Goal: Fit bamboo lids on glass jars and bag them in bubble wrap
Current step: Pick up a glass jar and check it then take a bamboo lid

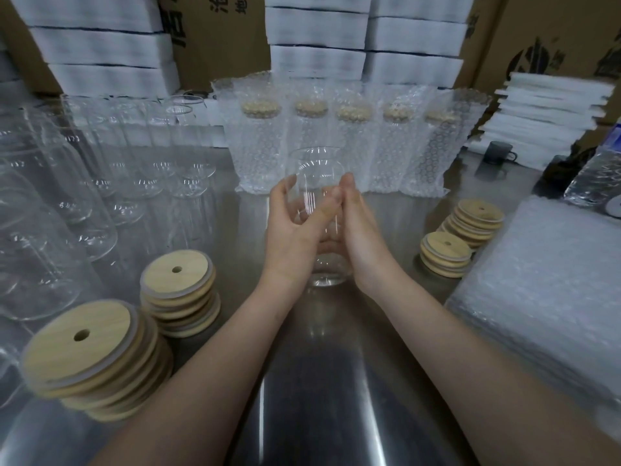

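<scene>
A clear glass jar (316,169) without a lid stands upright at the middle of the steel table (336,381). My left hand (292,227) and my right hand (356,227) clasp it from either side, thumbs meeting in front. Stacks of round bamboo lids with a centre hole sit at the near left (90,358), left of centre (179,290) and right (445,252), (477,220). Several lidded jars in bubble wrap bags (342,142) stand in a row behind the held jar.
Several bare glass jars (84,169) crowd the left side of the table. A pile of flat bubble wrap bags (551,280) lies at the right. White foam sheets (544,116) and cardboard boxes (551,31) line the back. A dark mug (497,153) stands at the right rear.
</scene>
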### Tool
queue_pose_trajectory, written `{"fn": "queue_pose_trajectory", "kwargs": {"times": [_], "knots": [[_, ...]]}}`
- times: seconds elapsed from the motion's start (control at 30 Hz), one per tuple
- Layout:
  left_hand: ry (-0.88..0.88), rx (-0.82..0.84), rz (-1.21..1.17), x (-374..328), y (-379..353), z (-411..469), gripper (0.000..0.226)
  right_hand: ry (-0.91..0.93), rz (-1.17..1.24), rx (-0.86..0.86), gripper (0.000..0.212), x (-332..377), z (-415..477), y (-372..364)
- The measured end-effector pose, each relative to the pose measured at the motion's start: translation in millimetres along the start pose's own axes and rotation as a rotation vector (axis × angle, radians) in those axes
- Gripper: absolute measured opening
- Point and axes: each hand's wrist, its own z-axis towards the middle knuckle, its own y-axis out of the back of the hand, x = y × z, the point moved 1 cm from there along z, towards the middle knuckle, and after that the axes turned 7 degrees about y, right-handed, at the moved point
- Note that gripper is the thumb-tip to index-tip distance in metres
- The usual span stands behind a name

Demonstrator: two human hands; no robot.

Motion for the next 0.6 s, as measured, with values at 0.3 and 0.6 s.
{"fn": "queue_pose_trajectory", "kwargs": {"times": [0.3, 0.6], "knots": [[0.018, 0.039, -0.059, -6.4, -4.0, 0.2, 0.058, -0.051, 0.115, -0.094, 0.057, 1.6, 3.5, 2.4], [0.154, -0.043, -0.202, -13.1, -4.6, 5.7, 0.036, -0.117, 0.332, -0.114, 0.041, 6.7, 2.7, 4.8]]}}
